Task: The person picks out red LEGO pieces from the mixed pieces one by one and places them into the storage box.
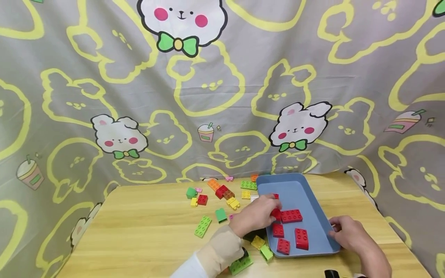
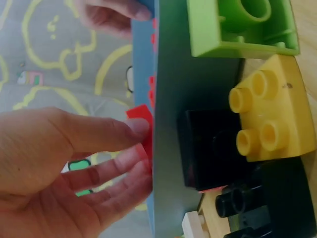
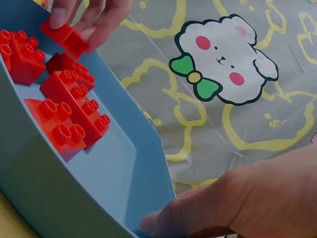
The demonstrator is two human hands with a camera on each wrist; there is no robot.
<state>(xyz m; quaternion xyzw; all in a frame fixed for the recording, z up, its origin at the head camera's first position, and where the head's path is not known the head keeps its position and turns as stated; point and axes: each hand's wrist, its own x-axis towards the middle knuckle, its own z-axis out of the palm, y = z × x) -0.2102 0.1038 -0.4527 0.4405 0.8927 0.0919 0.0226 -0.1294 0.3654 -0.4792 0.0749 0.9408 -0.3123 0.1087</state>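
While the left hand's (image 1: 257, 214) grip pinches a red brick (image 3: 64, 38) over the blue tray (image 1: 295, 193), whose side the right hand (image 1: 352, 233) clasps, the left wrist view reveals a black brick (image 2: 213, 153) outside, largely sleeve-covered from the head.

A wrinkled beige cuff (image 1: 222, 247) wraps the left wrist, with a smooth whitish sleeve (image 1: 191, 267) behind it, nearer. The left hand (image 1: 255, 214) and right hand (image 1: 351, 231) are bare, as is the visible right forearm (image 1: 373, 256).
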